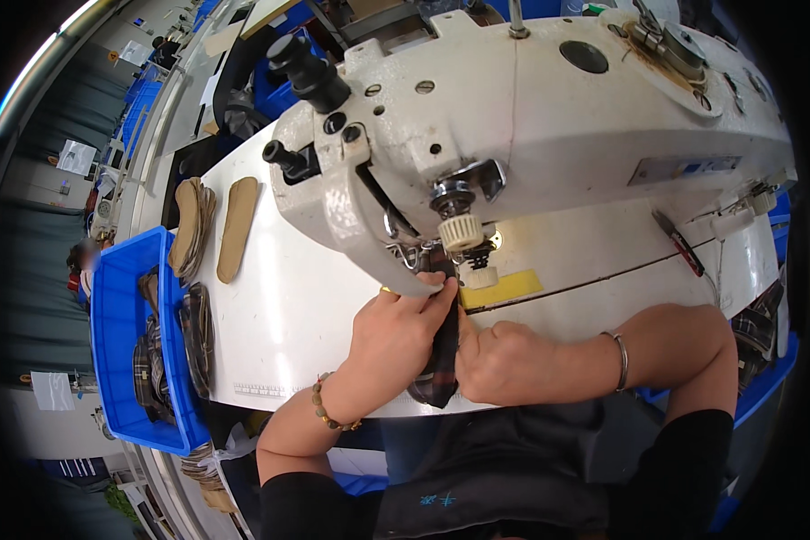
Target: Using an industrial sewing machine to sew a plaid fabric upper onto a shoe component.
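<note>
A dark plaid fabric piece (443, 364) runs from under the needle area of a white sewing machine (531, 108) down toward the table's near edge. My left hand (391, 337) grips its left side, fingertips close below the presser foot, partly behind the machine's curved white guard (355, 216). On the opposite side my right hand (499, 360) is curled, thumb and fingers closed on the fabric's right edge. The needle and the stitching point are hidden behind machine parts and my fingers. A yellow plate (513, 288) lies on the bed just right of the fabric.
Brown sole-shaped pieces lie stacked (192, 229) and single (238, 229) at the left. Beside them are folded plaid pieces (196, 337) and a blue bin (108, 333) of fabric. A red-and-black hand tool (679, 245) rests at right. More plaid pieces (760, 324) are at the far right.
</note>
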Available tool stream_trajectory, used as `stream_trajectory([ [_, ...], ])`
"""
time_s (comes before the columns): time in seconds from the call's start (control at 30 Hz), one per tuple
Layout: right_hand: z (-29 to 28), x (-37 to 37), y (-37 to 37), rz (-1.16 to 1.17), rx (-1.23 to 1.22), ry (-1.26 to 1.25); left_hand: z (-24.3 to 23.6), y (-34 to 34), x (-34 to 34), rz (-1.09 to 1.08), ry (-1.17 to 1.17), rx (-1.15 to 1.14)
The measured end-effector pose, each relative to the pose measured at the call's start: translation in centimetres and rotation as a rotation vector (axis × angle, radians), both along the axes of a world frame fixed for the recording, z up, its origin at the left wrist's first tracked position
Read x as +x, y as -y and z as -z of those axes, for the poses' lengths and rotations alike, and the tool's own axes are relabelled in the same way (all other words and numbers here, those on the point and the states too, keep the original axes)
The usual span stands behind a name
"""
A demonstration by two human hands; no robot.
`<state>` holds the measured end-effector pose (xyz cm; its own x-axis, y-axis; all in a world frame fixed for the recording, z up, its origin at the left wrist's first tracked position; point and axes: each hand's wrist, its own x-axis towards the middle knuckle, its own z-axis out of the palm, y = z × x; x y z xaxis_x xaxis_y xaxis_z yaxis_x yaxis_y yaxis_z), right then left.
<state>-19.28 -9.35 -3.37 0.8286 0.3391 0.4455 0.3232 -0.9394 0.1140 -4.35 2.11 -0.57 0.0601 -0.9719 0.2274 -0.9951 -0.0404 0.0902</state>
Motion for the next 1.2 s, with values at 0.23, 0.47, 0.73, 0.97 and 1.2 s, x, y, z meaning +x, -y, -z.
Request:
stream_trajectory([
  [0.23,1.4,0.7,-0.1,0.040,0.019,0.017,0.5,0.0,1.2,-0.026,-0.070,0.027],
  [0.47,0.9,0.9,0.2,0.051,-0.034,0.022,-0.2,-1.0,0.3,-0.030,-0.065,0.014],
  [0.73,0.5,0.1,-0.5,0.009,0.012,-0.035,-0.4,-1.4,-0.2,-0.064,-0.058,0.069],
  [0.97,0.6,0.1,-0.6,0.019,-0.018,-0.003,-0.6,-1.3,-0.4,-0.058,-0.059,0.062],
  [1.2,0.7,0.6,-0.5,0.078,-0.091,0.062,0.3,-0.8,0.5,-0.023,-0.104,-0.050],
])
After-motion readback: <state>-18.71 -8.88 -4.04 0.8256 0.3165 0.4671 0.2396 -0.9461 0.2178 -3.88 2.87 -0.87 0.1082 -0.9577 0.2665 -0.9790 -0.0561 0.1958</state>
